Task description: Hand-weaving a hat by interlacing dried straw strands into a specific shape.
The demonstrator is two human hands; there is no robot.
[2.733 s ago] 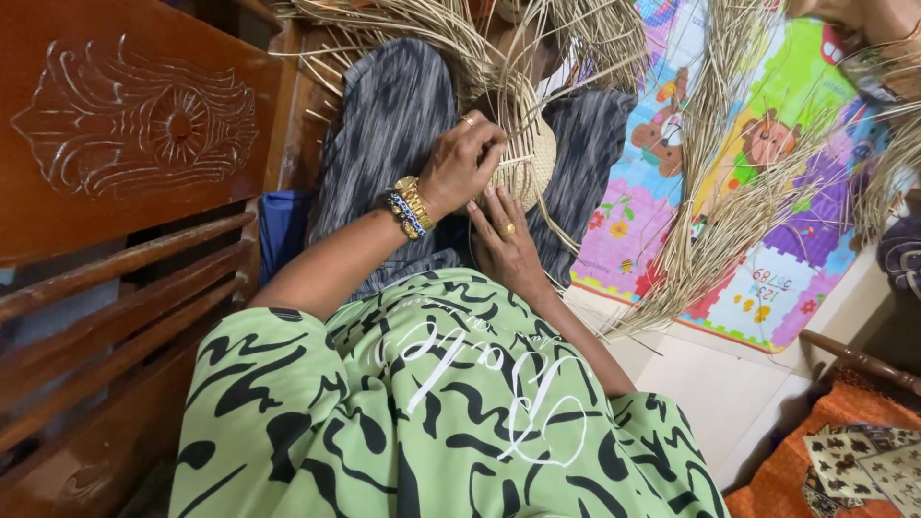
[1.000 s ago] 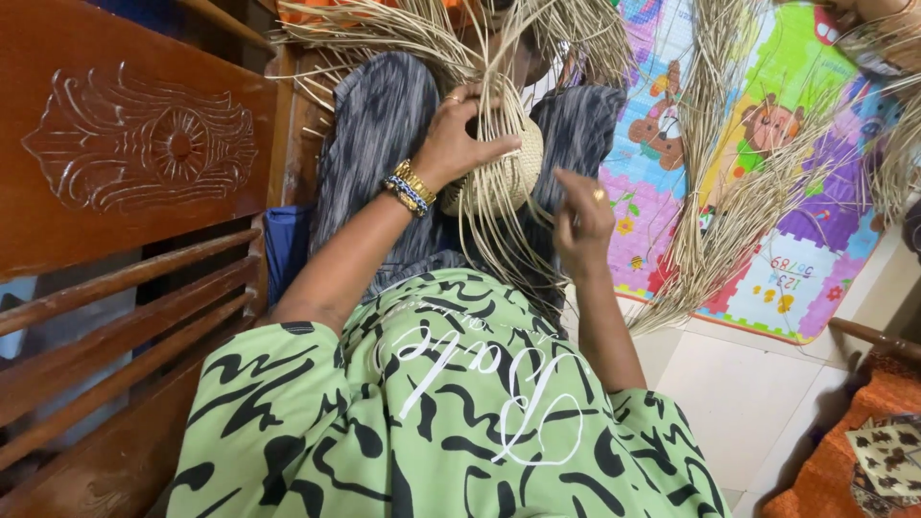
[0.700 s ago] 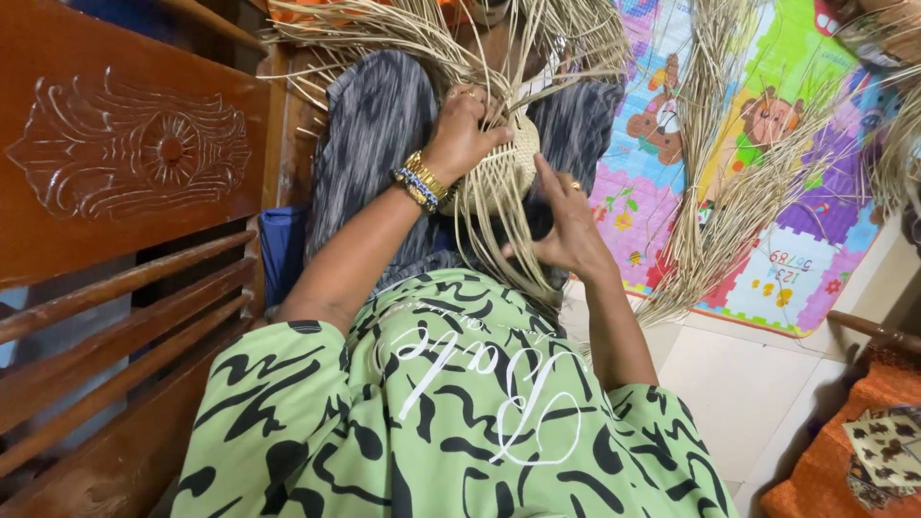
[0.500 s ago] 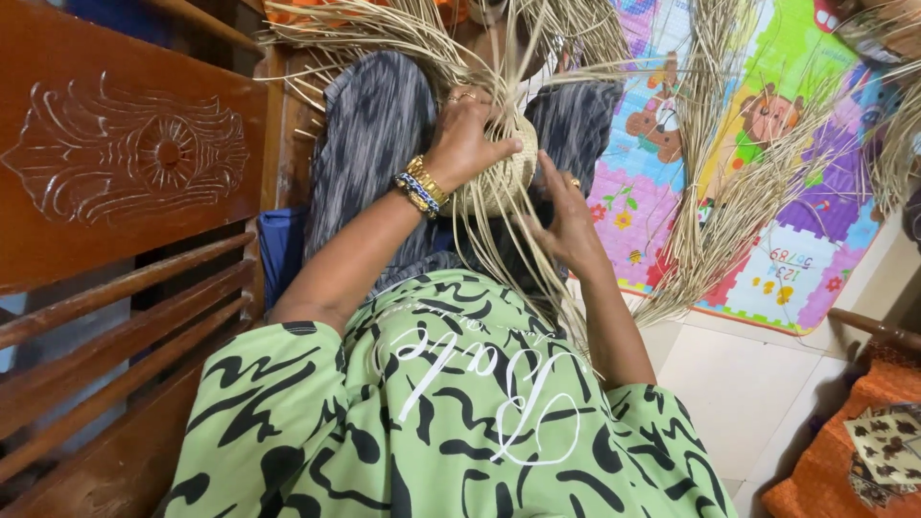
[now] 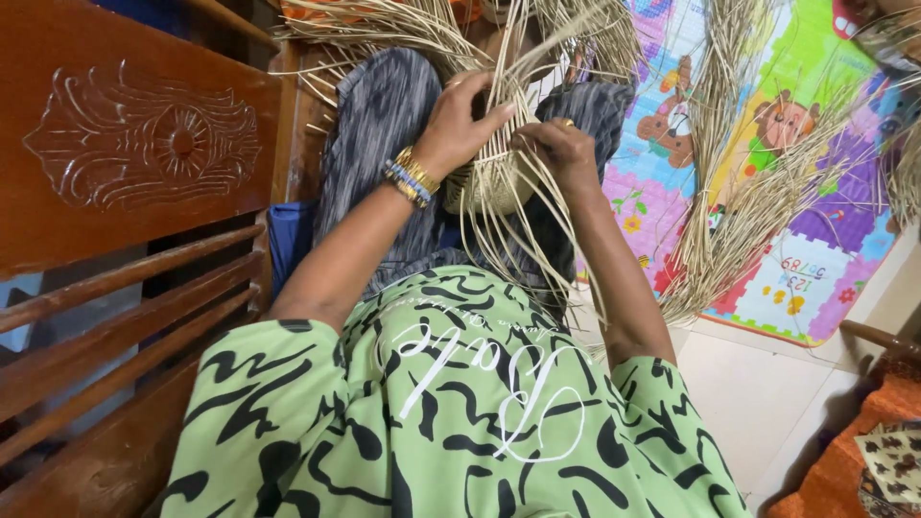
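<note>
Basketwork, half-made: a small woven straw basket (image 5: 489, 182), pale tan, held up in front of the person's chest, above the knees, with long loose straw strands (image 5: 499, 249) trailing from it down over the lap and fanning out overhead.

Left hand (image 5: 460, 120): fingers curled over the upper left side of the basket, gripping it; a stack of gold and blue bangles (image 5: 411, 177) sits on the wrist.

Right hand (image 5: 561, 149): closed, fingertips pinched on strands at the basket's right edge, touching the weave; a ring shows on one finger. Exactly which strand is pinched cannot be told, since the strands cross thickly there.

Clothing: green top with black squiggles and white lettering (image 5: 451, 412) fills the lower foreground; grey patterned cloth (image 5: 384, 115) covers the raised knees behind the basket.

Surroundings: carved dark-red wooden headboard with slats (image 5: 134, 163) along the left. Colourful foam play mat (image 5: 787, 153) with cartoon animals lies on the floor to the right; a second loose bundle of straw (image 5: 748, 192) rests across it, well apart from the basket. Pale tiled floor (image 5: 758, 393) below the mat. Orange patterned fabric (image 5: 863, 451) at the lower right corner.
</note>
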